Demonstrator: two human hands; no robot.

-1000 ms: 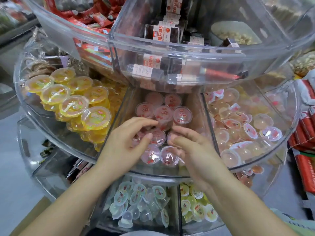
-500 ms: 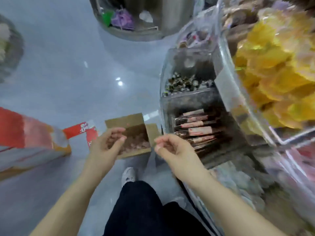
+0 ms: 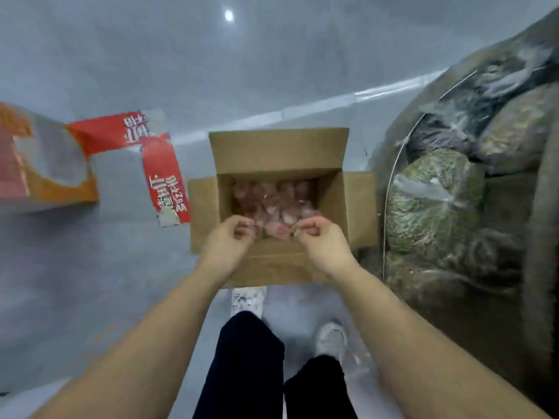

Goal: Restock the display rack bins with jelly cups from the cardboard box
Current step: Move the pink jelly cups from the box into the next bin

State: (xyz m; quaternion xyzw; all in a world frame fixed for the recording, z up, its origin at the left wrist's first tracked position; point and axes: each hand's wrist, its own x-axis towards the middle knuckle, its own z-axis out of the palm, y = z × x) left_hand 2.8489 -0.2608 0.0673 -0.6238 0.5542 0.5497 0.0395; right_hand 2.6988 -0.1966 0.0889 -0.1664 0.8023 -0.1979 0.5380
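Now, centre frame: open brown cardboard box (image 3: 278,152) on grey floor | pink jelly cups (image 3: 272,204) inside | left hand (image 3: 227,240), right hand (image 3: 320,240) over them, fingers curled; blurred, grip cannot tell.

— What's showing in the cardboard box (image 3: 278,152)?
— Plain brown card, pink jelly cups (image 3: 272,201) glowing inside.
— And nearby?
— Red wrapper (image 3: 163,176) with white lettering is lying on the grey floor (image 3: 90,297); black trousers (image 3: 251,358).

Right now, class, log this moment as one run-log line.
phase: reaching for cups | left hand: curled, over cardboard box | right hand: curled, over box | jelly cups: in box
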